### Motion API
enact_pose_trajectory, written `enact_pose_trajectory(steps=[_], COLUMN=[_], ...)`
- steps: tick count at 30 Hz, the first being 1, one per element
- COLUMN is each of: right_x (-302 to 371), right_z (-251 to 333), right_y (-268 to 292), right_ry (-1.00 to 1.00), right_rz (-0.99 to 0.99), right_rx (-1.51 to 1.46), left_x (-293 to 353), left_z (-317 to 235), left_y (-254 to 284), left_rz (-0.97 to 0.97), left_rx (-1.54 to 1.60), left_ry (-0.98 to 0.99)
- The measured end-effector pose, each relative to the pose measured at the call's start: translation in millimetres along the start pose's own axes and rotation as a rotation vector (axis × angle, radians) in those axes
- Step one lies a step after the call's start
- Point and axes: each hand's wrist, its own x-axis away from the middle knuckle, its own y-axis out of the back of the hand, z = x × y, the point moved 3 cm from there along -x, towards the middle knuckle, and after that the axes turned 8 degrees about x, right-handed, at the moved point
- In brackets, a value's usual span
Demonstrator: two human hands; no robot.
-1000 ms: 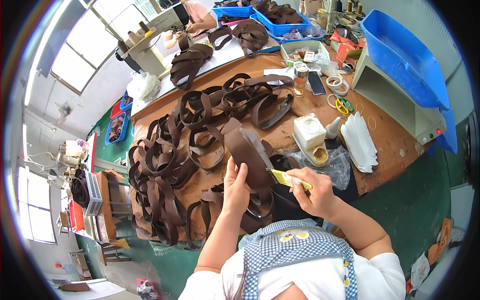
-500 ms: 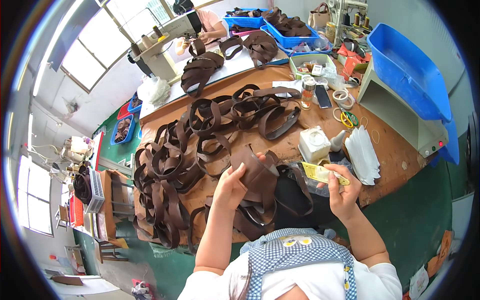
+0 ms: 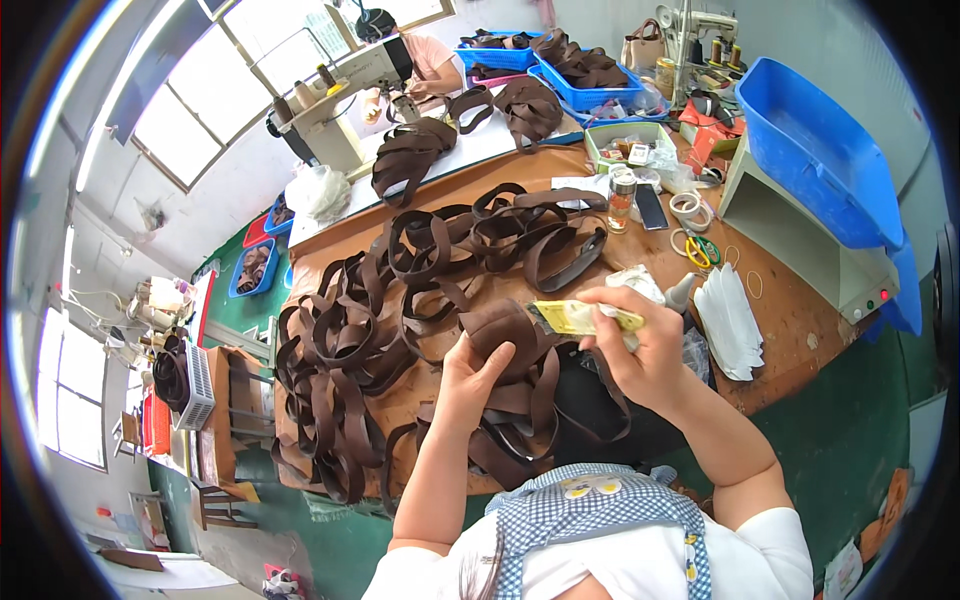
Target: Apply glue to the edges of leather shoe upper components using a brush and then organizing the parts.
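Note:
My left hand point(image 3: 468, 385) is closed on a dark brown leather-like strip point(image 3: 498, 332), thumb on top, and holds it up above the table. My right hand point(image 3: 637, 340) grips a flat brush point(image 3: 580, 317) with a pale yellow handle. The brush's dark tip is at the right edge of the held strip; whether it touches cannot be made out. Many more looped brown strips point(image 3: 345, 330) lie in a heap to the left and beyond my left hand. Behind my right hand stands a white square container point(image 3: 636, 281), partly hidden.
On the right lie white strips point(image 3: 728, 330), scissors point(image 3: 702, 250), tape rolls point(image 3: 690, 208), a phone point(image 3: 651, 208) and a jar point(image 3: 620, 202). A blue tub point(image 3: 815, 150) rests on a metal box point(image 3: 800, 230). Across the table, a person point(image 3: 428, 65) works at a sewing machine point(image 3: 350, 95).
My right hand has swung the brush leftward, up to the held strip, and turned knuckles up. My left hand has shifted slightly down, and the strip in it has turned.

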Motion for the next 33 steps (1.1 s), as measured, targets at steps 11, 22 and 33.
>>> enact_pose_trajectory(steps=[11, 22, 33], right_x=[-9, 26, 33], right_z=[13, -1, -9], right_y=[-8, -2, 6], right_ry=[0.226, 0.271, 0.425], right_rz=[0.124, 0.133, 0.221], right_rx=[0.171, 0.154, 0.133], left_x=[2, -8, -18], left_z=[-5, -7, 3], left_y=[2, 9, 34], left_rz=[0.021, 0.012, -0.044], left_rx=[-0.059, 0.302, 0.504], left_ry=[-0.031, 0.145, 0.273])
